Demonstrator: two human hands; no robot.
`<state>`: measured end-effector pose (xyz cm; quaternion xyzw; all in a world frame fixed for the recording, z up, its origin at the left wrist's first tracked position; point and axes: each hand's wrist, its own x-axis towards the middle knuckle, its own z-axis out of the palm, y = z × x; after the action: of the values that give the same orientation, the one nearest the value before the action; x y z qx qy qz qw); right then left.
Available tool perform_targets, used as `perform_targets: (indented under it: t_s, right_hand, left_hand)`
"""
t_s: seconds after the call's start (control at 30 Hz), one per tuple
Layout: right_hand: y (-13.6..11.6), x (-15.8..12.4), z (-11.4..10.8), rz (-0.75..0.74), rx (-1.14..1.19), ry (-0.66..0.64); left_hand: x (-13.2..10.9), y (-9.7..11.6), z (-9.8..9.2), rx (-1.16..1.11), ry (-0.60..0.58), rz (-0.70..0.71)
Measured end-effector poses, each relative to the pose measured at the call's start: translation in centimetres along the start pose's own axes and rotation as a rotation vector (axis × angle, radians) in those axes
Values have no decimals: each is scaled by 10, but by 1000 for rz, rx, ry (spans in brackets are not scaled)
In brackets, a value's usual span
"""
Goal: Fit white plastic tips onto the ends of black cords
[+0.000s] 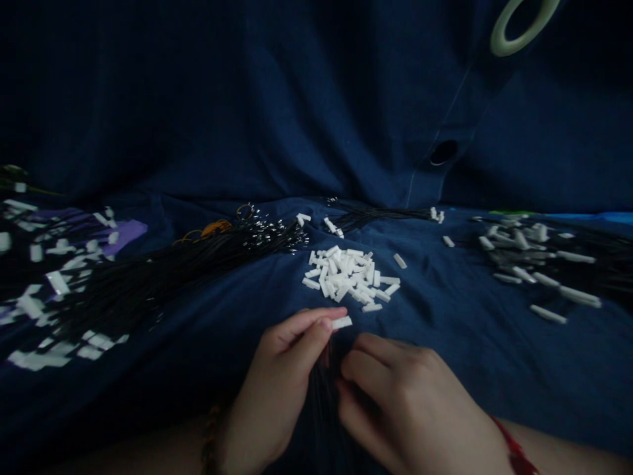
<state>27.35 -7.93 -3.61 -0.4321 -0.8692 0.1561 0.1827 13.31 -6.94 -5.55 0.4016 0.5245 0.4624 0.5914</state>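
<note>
My left hand (289, 369) pinches a small white plastic piece (341, 322) between thumb and index finger, its free end pointing right. Just to the right, my right hand (395, 389) has its fingers curled in, and what they grip is hidden. Dark thin wires (324, 402) run down between the two hands, hard to make out in the shade. Beyond my fingertips lies a loose pile of white pieces (346, 274) on the dark blue cloth (222, 330).
Black wires with shiny tips (237, 244) lie at the left, near white connectors (59, 284) and a purple item (129, 232). More black wires with white ends (539, 257) are at the right. A pale ring (507, 41) shows at the top right.
</note>
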Motion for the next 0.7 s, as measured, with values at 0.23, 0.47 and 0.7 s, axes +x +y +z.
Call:
perform_targets:
  t_s: [0.23,0.47,0.7]
  right_hand:
    - [3,6,-20,198,297,-216]
    - [13,13,-34,374,635,-399]
    - [14,9,-40,685,1478,-505]
  left_hand:
    - [-1,-1,-1,3,6,-20]
    - [1,-4,-3,47,9,-4]
    - [-1,0,-2,33,15,-4]
